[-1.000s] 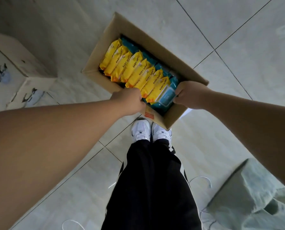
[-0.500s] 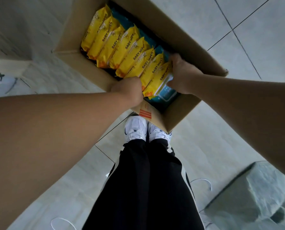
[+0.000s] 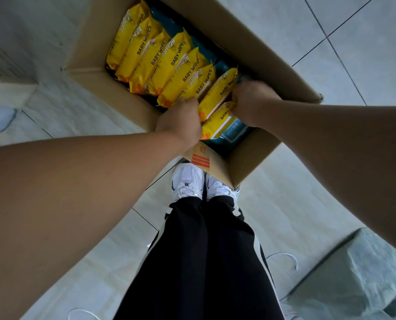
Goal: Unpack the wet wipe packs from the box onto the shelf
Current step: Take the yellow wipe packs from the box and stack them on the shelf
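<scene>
— The left hand (image 3: 179, 122), what is it holding?
— Its fingers curl over one end of the two nearest baby wipes packs (image 3: 217, 98). The right hand (image 3: 252, 100) curls round the other end, likely squeezing both so they lift as one.
— And where are the packs?
— Still in the cardboard box (image 3: 250, 42) on the tiled floor (image 3: 284, 204). They stand on edge in a tight row over teal packs (image 3: 235, 135). No shelf shows.
</scene>
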`<state>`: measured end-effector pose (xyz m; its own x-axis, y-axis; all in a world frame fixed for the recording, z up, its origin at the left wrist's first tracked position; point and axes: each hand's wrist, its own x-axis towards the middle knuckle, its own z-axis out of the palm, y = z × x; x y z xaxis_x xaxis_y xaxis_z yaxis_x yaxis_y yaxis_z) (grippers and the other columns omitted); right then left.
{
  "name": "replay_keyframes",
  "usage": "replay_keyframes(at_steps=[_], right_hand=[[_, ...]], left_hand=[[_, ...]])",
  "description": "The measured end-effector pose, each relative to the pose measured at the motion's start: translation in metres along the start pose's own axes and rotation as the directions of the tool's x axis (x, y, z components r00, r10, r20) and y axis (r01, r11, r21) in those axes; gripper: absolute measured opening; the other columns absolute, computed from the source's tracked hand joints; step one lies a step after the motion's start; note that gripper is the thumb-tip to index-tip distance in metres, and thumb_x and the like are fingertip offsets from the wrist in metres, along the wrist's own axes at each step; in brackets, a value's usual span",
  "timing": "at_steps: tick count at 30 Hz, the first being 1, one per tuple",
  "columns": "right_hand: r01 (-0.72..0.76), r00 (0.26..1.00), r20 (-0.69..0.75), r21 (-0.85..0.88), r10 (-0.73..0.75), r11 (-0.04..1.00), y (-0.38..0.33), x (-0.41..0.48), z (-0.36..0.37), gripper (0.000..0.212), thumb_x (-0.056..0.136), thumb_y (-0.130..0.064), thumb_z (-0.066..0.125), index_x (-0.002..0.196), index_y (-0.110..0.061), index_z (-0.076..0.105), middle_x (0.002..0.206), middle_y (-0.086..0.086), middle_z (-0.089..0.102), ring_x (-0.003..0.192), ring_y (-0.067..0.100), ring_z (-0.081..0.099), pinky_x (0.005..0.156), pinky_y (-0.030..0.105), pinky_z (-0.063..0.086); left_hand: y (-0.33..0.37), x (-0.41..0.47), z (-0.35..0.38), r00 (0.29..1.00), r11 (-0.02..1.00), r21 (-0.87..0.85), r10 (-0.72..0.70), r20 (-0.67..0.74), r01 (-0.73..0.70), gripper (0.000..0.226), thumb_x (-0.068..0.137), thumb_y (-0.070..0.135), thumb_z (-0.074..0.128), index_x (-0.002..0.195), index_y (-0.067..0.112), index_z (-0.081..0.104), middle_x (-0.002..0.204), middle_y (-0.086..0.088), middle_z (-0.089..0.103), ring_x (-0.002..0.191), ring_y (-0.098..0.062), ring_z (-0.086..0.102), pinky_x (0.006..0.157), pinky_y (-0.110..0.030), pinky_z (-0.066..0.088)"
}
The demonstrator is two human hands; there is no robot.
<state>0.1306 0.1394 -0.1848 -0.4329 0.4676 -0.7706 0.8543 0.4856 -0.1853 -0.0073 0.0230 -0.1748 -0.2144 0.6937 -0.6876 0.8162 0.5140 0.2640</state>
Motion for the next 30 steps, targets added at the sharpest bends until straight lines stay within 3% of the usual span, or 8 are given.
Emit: replay_keyframes(at_steps=[4, 8, 11, 16, 20, 23, 26, 30], right_hand=[[0.093, 0.994, 0.067, -0.068, -0.089, 0.993, -0.003, -0.017, -0.005, 0.027, 0.099, -0.036, 0.058, 0.110, -0.013, 0.065, 0.124, 0.015, 0.060, 0.120, 0.036, 0.054, 0.088, 0.034, 0.045], [0.126, 0.986, 0.093, 0.108, -0.136, 0.986, -0.003, -0.036, -0.007, 0.016, 0.101, -0.026, 0.052, 0.088, -0.020, 0.045, 0.094, 0.007, 0.052, 0.093, 0.030, 0.055, 0.071, 0.030, 0.036], [0.057, 0.998, -0.011, 0.279, -0.057, 0.959, -0.005, -0.048, -0.012, 0.024, 0.098, -0.019, 0.050, 0.075, -0.021, 0.040, 0.076, -0.001, 0.044, 0.077, 0.022, 0.046, 0.054, 0.029, 0.029], [0.078, 0.983, -0.182, 0.530, 0.024, 0.844, -0.014, -0.079, -0.035, 0.009, 0.097, -0.014, 0.048, 0.094, -0.005, 0.049, 0.074, 0.002, 0.046, 0.074, 0.021, 0.044, 0.055, 0.031, 0.031], [0.113, 0.968, -0.233, 0.739, 0.096, 0.664, -0.025, -0.122, -0.070, 0.003, 0.095, -0.012, 0.048, 0.093, -0.010, 0.049, 0.076, 0.001, 0.047, 0.069, 0.014, 0.044, 0.060, 0.027, 0.041], [0.138, 0.974, -0.205, 0.870, 0.093, 0.474, -0.033, -0.159, -0.105, 0.015, 0.095, -0.011, 0.052, 0.084, -0.020, 0.049, 0.077, 0.001, 0.055, 0.069, 0.016, 0.052, 0.064, 0.029, 0.045], [0.150, 0.982, -0.177, 0.940, 0.062, 0.307, -0.041, -0.197, -0.144, 0.029, 0.099, -0.008, 0.053, 0.075, -0.023, 0.046, 0.064, -0.011, 0.058, 0.056, 0.009, 0.053, 0.056, 0.027, 0.043], [0.184, 0.980, -0.192, 0.975, 0.056, 0.125, -0.062, -0.246, -0.208, 0.029, 0.101, -0.009, 0.052, 0.077, -0.022, 0.047, 0.054, -0.011, 0.055, 0.044, 0.009, 0.049, 0.045, 0.022, 0.039]], left_hand=[[-0.001, -0.001, -0.007, 0.987, 0.976, -0.204, 0.045, -0.157, -0.077, 0.018, 0.099, 0.018, 0.056, 0.114, 0.008, 0.059, 0.128, -0.018, 0.049, 0.117, -0.036, 0.051, 0.095, -0.041, 0.043], [0.003, -0.003, -0.025, 0.981, 0.924, -0.379, -0.024, -0.193, -0.052, 0.017, 0.104, 0.020, 0.048, 0.113, 0.006, 0.053, 0.109, -0.011, 0.057, 0.096, -0.027, 0.053, 0.075, -0.036, 0.037], [0.010, -0.008, -0.043, 0.965, 0.862, -0.506, -0.158, -0.207, 0.033, 0.024, 0.108, 0.026, 0.039, 0.124, 0.011, 0.048, 0.106, 0.000, 0.052, 0.092, -0.022, 0.050, 0.075, -0.031, 0.034], [0.009, -0.021, -0.083, 0.936, 0.757, -0.651, -0.268, -0.228, 0.059, 0.028, 0.109, 0.028, 0.035, 0.130, 0.014, 0.046, 0.112, 0.001, 0.051, 0.099, -0.020, 0.051, 0.079, -0.028, 0.037], [0.007, -0.039, -0.125, 0.915, 0.678, -0.734, -0.321, -0.243, 0.043, 0.020, 0.105, 0.032, 0.038, 0.116, 0.020, 0.051, 0.114, -0.003, 0.061, 0.103, -0.024, 0.059, 0.087, -0.035, 0.048], [0.013, -0.060, -0.170, 0.896, 0.615, -0.789, -0.352, -0.270, 0.003, 0.010, 0.102, 0.033, 0.041, 0.101, 0.026, 0.048, 0.102, 0.000, 0.062, 0.093, -0.021, 0.060, 0.091, -0.046, 0.054], [0.022, -0.090, -0.216, 0.892, 0.550, -0.834, -0.353, -0.281, -0.044, 0.009, 0.098, 0.037, 0.042, 0.093, 0.034, 0.049, 0.095, 0.002, 0.061, 0.087, -0.021, 0.061, 0.085, -0.049, 0.055], [0.037, -0.136, -0.271, 0.917, 0.518, -0.852, -0.300, -0.262, -0.075, 0.017, 0.094, 0.042, 0.044, 0.079, 0.038, 0.049, 0.089, -0.001, 0.059, 0.081, -0.020, 0.058, 0.078, -0.051, 0.055]])
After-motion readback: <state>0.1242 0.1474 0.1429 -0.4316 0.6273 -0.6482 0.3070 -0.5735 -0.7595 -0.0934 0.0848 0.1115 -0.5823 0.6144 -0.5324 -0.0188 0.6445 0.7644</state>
